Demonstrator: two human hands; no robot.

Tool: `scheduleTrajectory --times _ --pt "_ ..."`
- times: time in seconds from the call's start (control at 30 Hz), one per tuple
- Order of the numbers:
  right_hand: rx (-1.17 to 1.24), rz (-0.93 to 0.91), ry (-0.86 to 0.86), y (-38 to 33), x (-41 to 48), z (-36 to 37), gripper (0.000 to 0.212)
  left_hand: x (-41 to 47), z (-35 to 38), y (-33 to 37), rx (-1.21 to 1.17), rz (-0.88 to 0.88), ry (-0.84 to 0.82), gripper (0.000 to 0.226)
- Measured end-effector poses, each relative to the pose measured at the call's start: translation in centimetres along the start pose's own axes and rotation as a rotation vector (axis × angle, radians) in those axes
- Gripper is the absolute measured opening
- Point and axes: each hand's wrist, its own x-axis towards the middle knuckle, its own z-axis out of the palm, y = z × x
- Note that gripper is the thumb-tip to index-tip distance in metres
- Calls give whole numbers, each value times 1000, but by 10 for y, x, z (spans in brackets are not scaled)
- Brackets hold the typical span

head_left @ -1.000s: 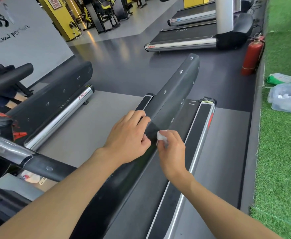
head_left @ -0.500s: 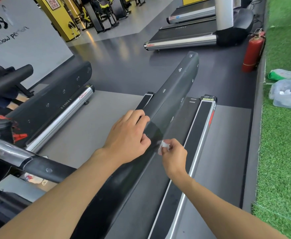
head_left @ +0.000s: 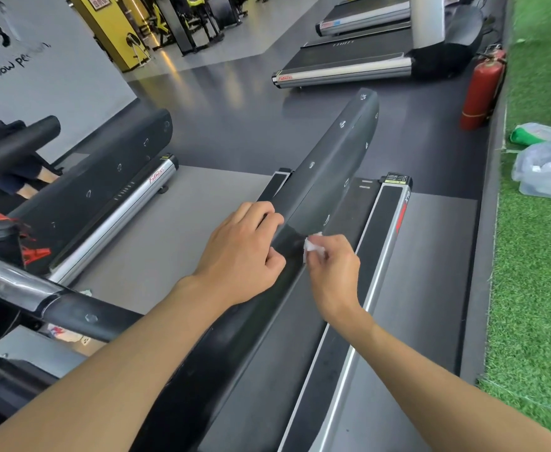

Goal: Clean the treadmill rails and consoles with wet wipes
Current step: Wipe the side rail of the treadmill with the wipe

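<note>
Right hand (head_left: pixel 332 272) pinches wipe (head_left: pixel 311 247); crumpled, white

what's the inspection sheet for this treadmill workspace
surface: black handrail, glossy up to the wet wipe, duller beyond
job's things: white wet wipe against the handrail's right side
clutter: plastic tub of white scraps and a bag on the turf
grippers: left hand curls its fingers over the handrail; right hand pinches the wet wipe
cables: nothing seen near the handrail
surroundings: red fire extinguisher, far treadmill, gym floor
</note>
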Motion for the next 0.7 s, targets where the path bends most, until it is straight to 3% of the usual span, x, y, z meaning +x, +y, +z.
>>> scheduleTrajectory --times 0.1,0.23,0.37,0.47,0.6,0.7 --pt "-30 -247 -5 -17 -4 3 22 0 0 -1 -14 1 -10 42" --pt "1 -250 78 -28 17 1 20 0 -1 -1 -33 2 -6 46" --pt "-106 -423 -22 -27 14 1 27 1 -1 -1 -52 0 5 45" --pt "-123 -284 19 -28 27 -3 26 1 -1 -2 -56 -4 1 48" --pt "-169 -369 -50 -24 19 -4 22 1 -1 -1 -52 -4 -10 48" --pt "-154 -242 -25 -21 30 -8 23 1 -2 -1 -53 -5 -17 49"
